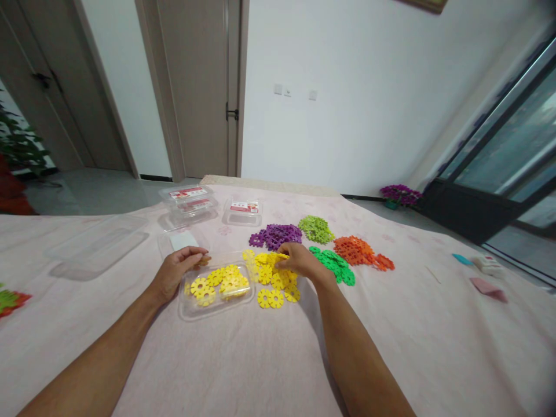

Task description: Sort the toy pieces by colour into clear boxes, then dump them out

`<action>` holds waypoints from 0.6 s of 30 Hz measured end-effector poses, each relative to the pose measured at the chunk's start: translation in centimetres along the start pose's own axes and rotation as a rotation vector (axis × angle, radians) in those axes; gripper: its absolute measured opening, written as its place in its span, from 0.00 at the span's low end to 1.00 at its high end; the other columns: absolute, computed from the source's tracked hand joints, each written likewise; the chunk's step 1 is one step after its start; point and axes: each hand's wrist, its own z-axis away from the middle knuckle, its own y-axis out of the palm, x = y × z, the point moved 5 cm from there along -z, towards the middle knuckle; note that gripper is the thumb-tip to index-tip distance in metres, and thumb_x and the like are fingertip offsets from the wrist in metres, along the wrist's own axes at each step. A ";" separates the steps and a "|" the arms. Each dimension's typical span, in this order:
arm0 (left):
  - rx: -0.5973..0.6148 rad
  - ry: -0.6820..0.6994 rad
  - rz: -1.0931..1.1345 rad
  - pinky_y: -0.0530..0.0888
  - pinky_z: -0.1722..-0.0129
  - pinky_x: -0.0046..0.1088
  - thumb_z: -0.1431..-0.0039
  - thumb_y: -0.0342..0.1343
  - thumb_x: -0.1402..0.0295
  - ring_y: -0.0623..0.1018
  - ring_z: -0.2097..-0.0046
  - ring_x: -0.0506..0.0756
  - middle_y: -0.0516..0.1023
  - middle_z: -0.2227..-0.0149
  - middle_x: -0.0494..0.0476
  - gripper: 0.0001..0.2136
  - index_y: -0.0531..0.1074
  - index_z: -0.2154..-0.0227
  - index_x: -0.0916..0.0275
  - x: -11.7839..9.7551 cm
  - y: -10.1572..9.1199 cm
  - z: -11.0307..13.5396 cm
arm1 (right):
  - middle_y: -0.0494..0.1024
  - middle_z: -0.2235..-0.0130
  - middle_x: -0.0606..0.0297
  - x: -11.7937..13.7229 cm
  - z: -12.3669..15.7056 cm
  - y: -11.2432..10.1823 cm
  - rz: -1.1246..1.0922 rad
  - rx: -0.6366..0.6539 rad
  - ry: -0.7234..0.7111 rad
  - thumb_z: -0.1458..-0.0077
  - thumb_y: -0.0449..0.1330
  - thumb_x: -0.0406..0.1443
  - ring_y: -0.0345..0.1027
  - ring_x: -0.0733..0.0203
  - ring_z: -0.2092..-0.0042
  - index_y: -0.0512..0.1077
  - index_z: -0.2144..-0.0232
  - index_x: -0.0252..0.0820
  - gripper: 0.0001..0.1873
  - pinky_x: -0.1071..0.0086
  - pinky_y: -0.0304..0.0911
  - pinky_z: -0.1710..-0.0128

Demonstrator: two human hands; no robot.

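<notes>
Head camera shows yellow discs (234, 284) inside a clear tray (197, 314), with a loose yellow pile (264, 275) just right of it. The person's left hand (177, 273) curls at the tray's far left edge (its grip cannot be told); the right hand (299, 260), fingers drawn narrow, touches the pile, any hold unclear. Beyond lie a purple heap (282, 236) and a labelled box (244, 213).

Bare forearms (362, 341) stretched forward; left fingers (193, 252) curved inward, right fingers (287, 250) bent downward.

Even, soft light | glass door (506, 153) bright, right | tablecloth (217, 370) shadows faint | edges stretched
</notes>
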 end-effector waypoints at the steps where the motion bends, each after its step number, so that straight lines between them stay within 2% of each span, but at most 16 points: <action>1: -0.002 -0.003 0.000 0.75 0.59 0.34 0.56 0.69 0.56 0.81 0.60 0.59 0.84 0.63 0.63 0.19 0.79 0.63 0.63 0.0 0.0 0.0 | 0.78 0.66 0.68 -0.1 0.0 -0.4 -0.016 -0.020 0.012 0.54 0.67 0.34 0.69 0.63 0.65 0.76 0.66 0.40 0.10 0.73 0.58 0.68; 6: 0.001 -0.006 -0.005 0.75 0.59 0.34 0.56 0.68 0.55 0.81 0.60 0.59 0.84 0.63 0.63 0.20 0.79 0.63 0.63 0.1 0.0 0.0 | 0.76 0.70 0.70 0.9 0.3 -2.2 -0.115 -0.123 0.024 0.54 0.65 0.35 0.67 0.64 0.68 0.75 0.68 0.39 0.08 0.73 0.57 0.70; 11: -0.004 -0.005 -0.006 0.75 0.59 0.34 0.57 0.69 0.55 0.81 0.60 0.60 0.84 0.63 0.63 0.20 0.79 0.64 0.63 0.0 0.0 0.0 | 0.77 0.68 0.69 4.3 1.0 -3.4 -0.254 -0.240 -0.070 0.53 0.65 0.36 0.69 0.63 0.66 0.75 0.66 0.40 0.10 0.71 0.59 0.66; 14: 0.000 0.001 -0.018 0.74 0.59 0.33 0.56 0.68 0.55 0.81 0.61 0.59 0.84 0.63 0.63 0.19 0.79 0.64 0.63 -0.2 0.1 0.0 | 0.78 0.65 0.67 6.9 1.3 -2.4 -0.317 -0.288 -0.177 0.53 0.67 0.36 0.70 0.62 0.63 0.74 0.64 0.40 0.11 0.70 0.62 0.62; 18: 0.008 0.019 -0.041 0.74 0.59 0.34 0.54 0.67 0.56 0.80 0.61 0.59 0.83 0.63 0.62 0.18 0.79 0.64 0.64 -0.2 0.2 0.0 | 0.78 0.60 0.64 10.0 1.6 0.7 -0.321 -0.280 -0.336 0.52 0.68 0.33 0.71 0.60 0.58 0.74 0.61 0.42 0.13 0.66 0.65 0.56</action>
